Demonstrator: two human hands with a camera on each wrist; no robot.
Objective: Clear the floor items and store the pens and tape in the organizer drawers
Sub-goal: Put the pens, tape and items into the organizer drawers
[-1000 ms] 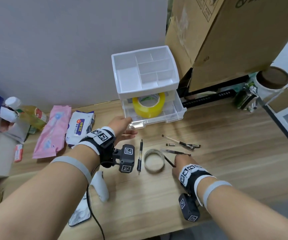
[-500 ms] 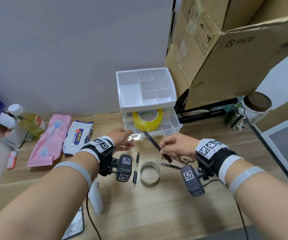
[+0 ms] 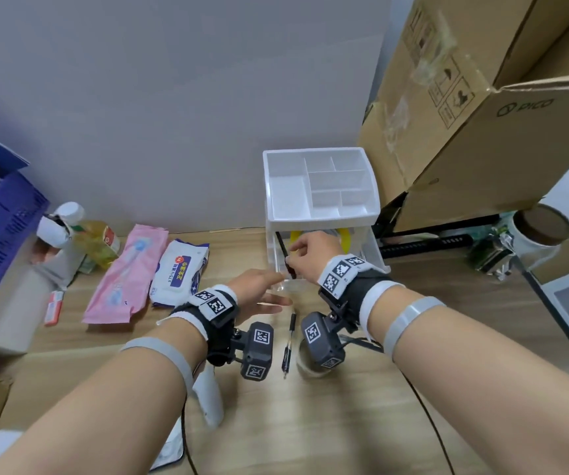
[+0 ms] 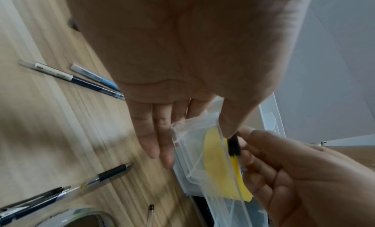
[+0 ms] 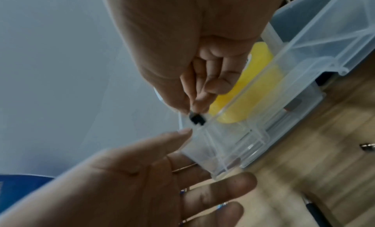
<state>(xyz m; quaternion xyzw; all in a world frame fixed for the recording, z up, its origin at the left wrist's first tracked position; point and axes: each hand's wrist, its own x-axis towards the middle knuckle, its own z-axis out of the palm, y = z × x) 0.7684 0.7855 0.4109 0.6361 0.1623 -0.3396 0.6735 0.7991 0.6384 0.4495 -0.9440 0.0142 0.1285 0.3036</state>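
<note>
From the head camera I see my right hand (image 3: 310, 252) reaching over the open clear drawer (image 3: 372, 258) of the white organizer (image 3: 320, 214), fingers curled to pinch a black pen (image 3: 285, 255) that slants down along the drawer's left side. The yellow tape roll (image 3: 343, 240) sits inside that drawer, mostly hidden behind the hand. My left hand (image 3: 259, 289) lies low at the drawer's front left corner, fingers straight and relaxed, holding nothing. Another black pen (image 3: 288, 344) lies on the wooden floor (image 3: 447, 303) between my wrists, beside a clear tape roll (image 3: 305, 368) half covered by the wrist camera.

From the left wrist, my palm (image 4: 182, 54) faces down with fingers (image 4: 154, 143) extended beside the drawer's corner (image 4: 178, 131); several pens (image 4: 71, 78) lie on the floor beyond.

From the right wrist, thumb and fingertips (image 5: 201, 100) grip the pen's black end (image 5: 196, 119) right at the drawer rim, yellow tape just behind.
</note>
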